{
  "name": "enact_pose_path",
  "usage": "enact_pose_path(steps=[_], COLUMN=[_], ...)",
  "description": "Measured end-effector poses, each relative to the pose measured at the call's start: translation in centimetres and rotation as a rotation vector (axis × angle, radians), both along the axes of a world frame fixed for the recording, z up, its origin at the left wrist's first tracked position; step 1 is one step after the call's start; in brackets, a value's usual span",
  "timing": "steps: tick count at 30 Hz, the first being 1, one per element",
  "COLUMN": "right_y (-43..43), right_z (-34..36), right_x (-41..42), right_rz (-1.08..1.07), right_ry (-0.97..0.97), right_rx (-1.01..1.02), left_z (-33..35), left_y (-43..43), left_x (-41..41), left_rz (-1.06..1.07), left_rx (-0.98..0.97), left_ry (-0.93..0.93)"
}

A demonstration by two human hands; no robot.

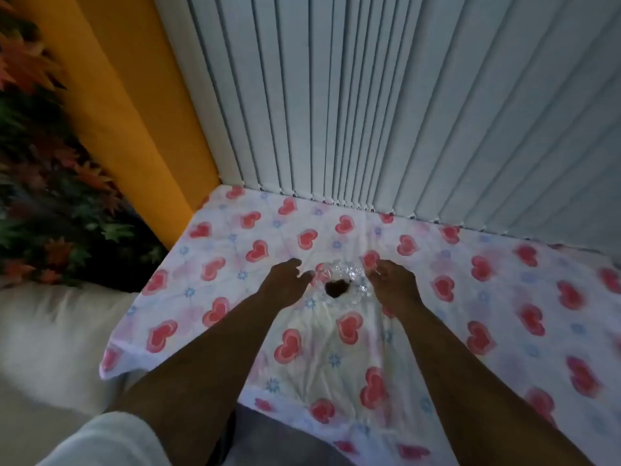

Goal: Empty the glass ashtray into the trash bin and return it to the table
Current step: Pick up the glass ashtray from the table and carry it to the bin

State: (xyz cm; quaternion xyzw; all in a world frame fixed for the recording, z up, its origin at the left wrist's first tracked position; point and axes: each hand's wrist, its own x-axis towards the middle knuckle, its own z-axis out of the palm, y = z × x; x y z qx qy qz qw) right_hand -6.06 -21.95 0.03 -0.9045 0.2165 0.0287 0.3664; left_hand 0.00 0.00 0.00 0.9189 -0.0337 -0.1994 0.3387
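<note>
Hands: both reach forward from the lower frame to mid-frame, one on each side of the glass ashtray [339, 284]
Left hand [285, 280]: fingers loosely spread and unclenched; fingertips just beside the ashtray's left rim; whether they touch it cannot be told
Right hand [393, 282]: fingers curled loosely at the ashtray's right rim, close to or touching it; no firm grasp visible
White sleeve [111, 438]: lower left of the frame, on the left arm
Glass ashtray: clear cut glass, resting on the table between the two hands, centre of the frame; dark clump [337, 287] lies in its bowl
Table [504, 331]: covered by a white cloth printed with red hearts and small blue flowers; fills the middle and right of the frame
Cream cushion [57, 334]: left of the table, lower left
Orange wall [117, 95]: upper left; leaf-pattern fabric [40, 196] at far left
Vertical blinds [403, 95]: white slats across the top, behind the table's far edge
</note>
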Motion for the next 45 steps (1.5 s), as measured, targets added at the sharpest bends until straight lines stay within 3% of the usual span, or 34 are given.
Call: enact_pose_path(steps=[6,12,20,26,33,39,45], right_y=[-0.4,-0.4,-0.1,1.4,6.4,14.7,24.2], right_z=[-5.4,-7.6,-8.8,-7.1,-5.1,-4.0,-4.8], right_x=[1.1,3.3,4.3,2.7,-0.1,-3.7,-8.3], right_rz=[0.044,0.033,-0.008,0.015,0.125,0.357,0.535], right_ry=[0.168,0.155,0.176,0.153,0.078,0.115,0.142], right_rx=[-0.023,-0.011,-0.002,0.038,0.130,0.137,0.065], left_z=[-4.3,-7.6,-9.5,-7.6,-5.2,-4.7,-6.2], left_y=[-2.7,-4.1,-5.5,-4.5,1.2,9.7,17.9], left_x=[1.2,2.7,2.1,-0.7,-6.2,-13.1,-19.7], left_rz=[0.019,0.046,0.290,0.401,0.533,0.741,0.784], left_rx=[0.069,0.074,-0.217,-0.258,-0.329,-0.433,-0.191], left_ry=[0.119,0.176,0.276,0.242,0.212,0.233,0.125])
